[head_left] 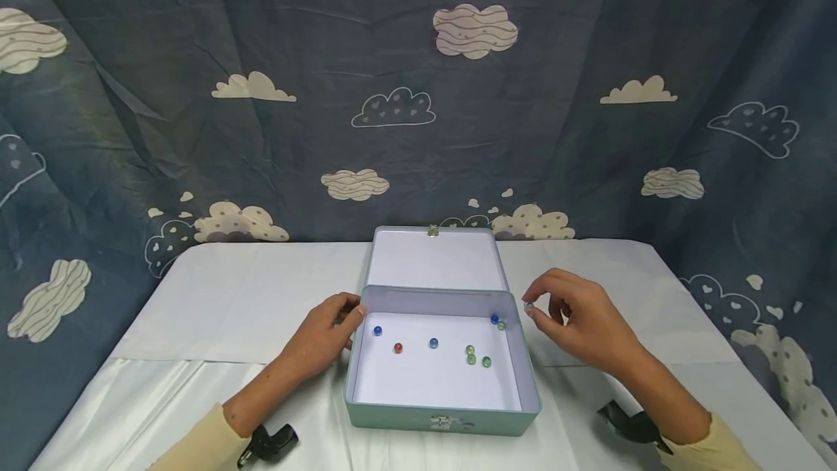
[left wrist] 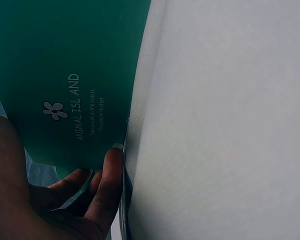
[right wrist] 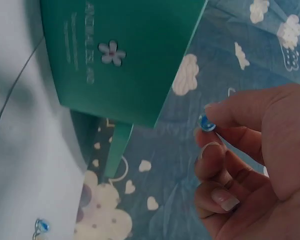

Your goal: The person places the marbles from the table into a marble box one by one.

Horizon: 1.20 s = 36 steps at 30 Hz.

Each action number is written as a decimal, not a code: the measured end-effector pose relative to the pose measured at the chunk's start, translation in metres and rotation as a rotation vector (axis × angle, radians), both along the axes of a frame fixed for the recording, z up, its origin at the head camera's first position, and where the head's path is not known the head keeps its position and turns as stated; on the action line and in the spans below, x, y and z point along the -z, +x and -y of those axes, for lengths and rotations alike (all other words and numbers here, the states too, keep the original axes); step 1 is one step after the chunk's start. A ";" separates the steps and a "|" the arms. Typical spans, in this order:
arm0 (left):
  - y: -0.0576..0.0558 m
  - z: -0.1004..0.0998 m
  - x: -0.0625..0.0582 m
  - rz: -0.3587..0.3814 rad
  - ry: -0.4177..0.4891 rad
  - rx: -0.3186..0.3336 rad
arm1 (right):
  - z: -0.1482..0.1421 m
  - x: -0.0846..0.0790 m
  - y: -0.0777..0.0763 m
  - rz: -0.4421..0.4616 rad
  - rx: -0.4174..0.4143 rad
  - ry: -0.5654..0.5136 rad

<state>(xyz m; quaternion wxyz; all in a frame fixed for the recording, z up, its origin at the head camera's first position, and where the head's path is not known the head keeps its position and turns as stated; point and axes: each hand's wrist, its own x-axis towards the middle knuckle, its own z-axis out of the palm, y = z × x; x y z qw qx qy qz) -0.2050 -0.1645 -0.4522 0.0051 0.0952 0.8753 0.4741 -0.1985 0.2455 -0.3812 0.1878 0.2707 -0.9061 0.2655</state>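
Observation:
A green tin box with a pale inside stands on the white table, its hinged lid raised at the back. Several glass marbles lie scattered on its floor: a red marble, blue marbles such as a lighter blue marble, and green marbles like one green marble. At the box's left wall, my left hand holds the side, thumb by the rim and fingers against the green wall. My right hand pinches a clear blue marble between thumb and forefinger, just outside the right rim.
Another blue marble lies on the white cloth in the right wrist view; part of it is cut off by glare or overlap. A dark cloud-print curtain hangs behind and around the white-covered table.

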 end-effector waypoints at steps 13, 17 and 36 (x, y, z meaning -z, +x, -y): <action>0.001 0.000 0.001 0.003 0.012 -0.001 | 0.017 0.007 0.007 0.088 -0.039 -0.025; 0.000 0.000 0.001 -0.001 0.012 0.000 | 0.021 0.010 0.008 0.118 -0.066 -0.035; 0.000 -0.001 0.001 -0.003 0.004 -0.004 | 0.035 0.021 0.012 0.205 -0.064 0.001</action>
